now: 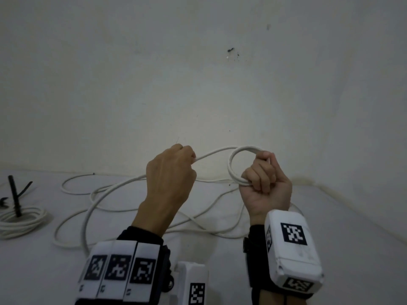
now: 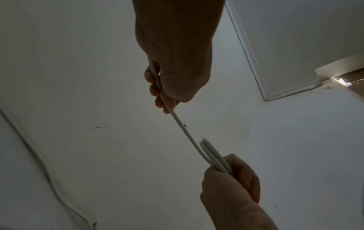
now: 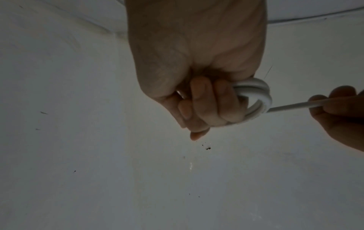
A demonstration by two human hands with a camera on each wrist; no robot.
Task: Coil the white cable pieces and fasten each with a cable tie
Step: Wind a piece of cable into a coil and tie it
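My right hand [image 1: 263, 172] is raised in front of the wall and grips a small coil of white cable [image 1: 236, 164] of about two loops; in the right wrist view the coil [image 3: 256, 99] sits at the curled fingers [image 3: 206, 105]. From the coil a straight run of cable [image 1: 211, 153] leads left into my left hand [image 1: 176, 166], which holds it in curled fingers [image 2: 157, 93]. The cable's long loose rest [image 1: 92, 208] lies in tangled loops on the white surface below both hands.
At the far left lies a finished white coil [image 1: 22, 219] bound with a black cable tie [image 1: 15, 199] that stands up from it. A second black tie piece [image 1: 3, 202] is at the left edge. A white wall [image 1: 198, 84] closes the back.
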